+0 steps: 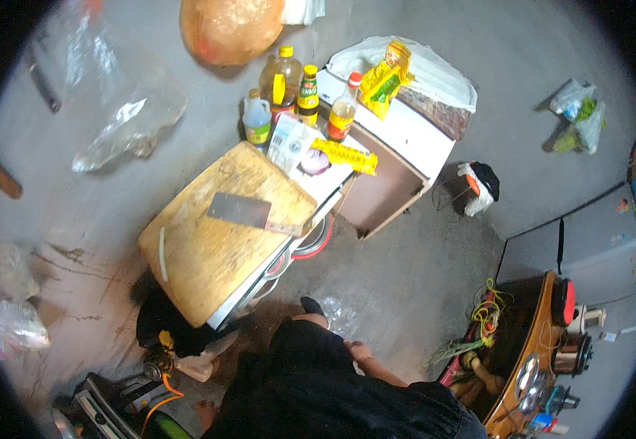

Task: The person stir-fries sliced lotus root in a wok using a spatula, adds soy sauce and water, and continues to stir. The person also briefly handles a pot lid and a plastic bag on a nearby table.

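Observation:
My right hand [357, 350] is low at the centre, fingers curled against the edge of my black clothing; whether it grips the cloth is unclear. A small patch of skin, apparently my left hand [206, 412], shows beside the dark clothing at the lower left, mostly hidden. Before me, a worn wooden cutting board [208, 258] lies on a white-topped table. A cleaver [239, 209] rests flat on it, its handle towards the board's right edge. Near the left edge lies a thin pale strip [162, 253]. A red onion [314, 162] sits beyond the board, beside a yellow packet [348, 156].
Sauce bottles [308, 96] and a large oil bottle [280, 77] stand behind the board. A white cabinet [406, 137] adjoins at the right. Pots [315, 238] sit below the tabletop. A gas hose [172, 387] is at lower left; a wooden table [532, 351] with a cooker is at right.

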The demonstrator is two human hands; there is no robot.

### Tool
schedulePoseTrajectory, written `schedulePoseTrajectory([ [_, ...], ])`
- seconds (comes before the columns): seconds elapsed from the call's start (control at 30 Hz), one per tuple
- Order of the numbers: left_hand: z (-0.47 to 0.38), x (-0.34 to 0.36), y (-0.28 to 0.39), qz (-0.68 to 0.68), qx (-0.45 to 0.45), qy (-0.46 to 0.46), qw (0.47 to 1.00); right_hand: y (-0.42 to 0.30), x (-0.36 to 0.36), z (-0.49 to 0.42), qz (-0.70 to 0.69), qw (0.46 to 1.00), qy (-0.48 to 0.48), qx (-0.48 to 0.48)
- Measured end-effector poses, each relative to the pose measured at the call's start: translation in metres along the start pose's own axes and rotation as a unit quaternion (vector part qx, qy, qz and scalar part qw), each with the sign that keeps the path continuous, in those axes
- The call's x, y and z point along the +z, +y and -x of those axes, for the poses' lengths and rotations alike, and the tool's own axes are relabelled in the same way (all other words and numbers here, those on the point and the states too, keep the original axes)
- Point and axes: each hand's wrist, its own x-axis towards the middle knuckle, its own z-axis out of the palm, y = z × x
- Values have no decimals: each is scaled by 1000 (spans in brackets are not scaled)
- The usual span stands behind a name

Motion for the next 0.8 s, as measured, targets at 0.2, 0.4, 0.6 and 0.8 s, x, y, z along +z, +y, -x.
schedulePoseTrajectory([
  [0.2,50,68,40,28,-71,16,997,-254,-181,-62,-75,961,225,-145],
  [0.4,95,120,87,85,-76,22,993,-568,-290,-108,-180,774,241,-557],
  [0.6,126,127,63,87,-111,43,989,-713,-312,-191,-170,855,230,-433],
  [0.8,149,111,25,53,-203,-18,978,-719,-303,-232,-242,820,164,-492],
])
